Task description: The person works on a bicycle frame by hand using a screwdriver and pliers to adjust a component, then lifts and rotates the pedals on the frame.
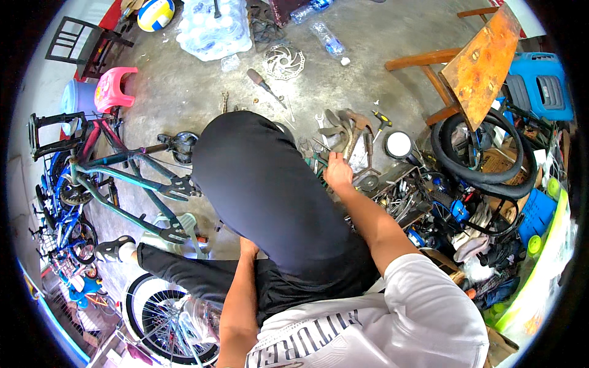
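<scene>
Works low to the concrete floor (362, 80), leaning around a raised black-trousered knee (264, 178) to reach with the right hand (337, 172) into a heap of tools. Bends the fingers of that hand close together beside a thin metal rod (321, 145); cannot tell from this angle of any firm hold on it. Has the left hand (248, 248) mostly hidden below the knee; cannot tell its grip, wide or narrow. See the claw hammer (354, 136) just beyond the right hand, against grey work gloves (332, 130), with green-handled pliers (317, 164) just to the left. Could drag hammer or gloves along when pulling something free, because of handles lying close and crossed. Could scrape knuckles on hard steel edges, for want of a clear view past the knee. Might knock the white-topped round can (399, 145) with a sideways sweep, or spill the mound of metal parts (399, 202) by dropping the forearm (374, 221) onto it. Might also overreach, lose balance, and jolt the bicycle frame (116, 162) or spoked wheel (165, 319) with the outstretched leg (184, 270)
</scene>
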Tool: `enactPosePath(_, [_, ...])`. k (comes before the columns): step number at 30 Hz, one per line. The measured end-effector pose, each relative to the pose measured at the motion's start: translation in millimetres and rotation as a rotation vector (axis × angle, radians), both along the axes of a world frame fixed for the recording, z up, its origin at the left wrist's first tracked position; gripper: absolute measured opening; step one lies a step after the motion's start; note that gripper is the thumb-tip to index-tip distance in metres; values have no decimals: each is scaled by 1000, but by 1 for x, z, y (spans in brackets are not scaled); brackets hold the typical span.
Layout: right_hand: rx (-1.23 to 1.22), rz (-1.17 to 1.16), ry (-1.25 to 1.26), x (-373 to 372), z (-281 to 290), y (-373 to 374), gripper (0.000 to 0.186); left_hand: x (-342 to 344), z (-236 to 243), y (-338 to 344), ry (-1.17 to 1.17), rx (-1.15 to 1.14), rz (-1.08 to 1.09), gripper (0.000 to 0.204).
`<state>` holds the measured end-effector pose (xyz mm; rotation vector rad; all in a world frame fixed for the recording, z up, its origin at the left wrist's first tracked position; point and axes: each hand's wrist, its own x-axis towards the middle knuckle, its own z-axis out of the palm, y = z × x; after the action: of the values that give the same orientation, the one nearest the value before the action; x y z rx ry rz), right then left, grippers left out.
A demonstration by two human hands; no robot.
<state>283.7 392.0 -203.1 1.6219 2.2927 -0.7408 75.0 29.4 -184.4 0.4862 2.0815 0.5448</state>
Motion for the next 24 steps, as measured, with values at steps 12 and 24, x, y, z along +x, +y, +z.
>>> enactPosePath(12, [117, -175, 335, 16, 45, 35, 34, 9, 22, 9, -75, -4, 126, 50])
enactPosePath(24, [65, 672, -18, 10, -7, 4, 19, -1, 23, 23, -33, -66, -37, 44])
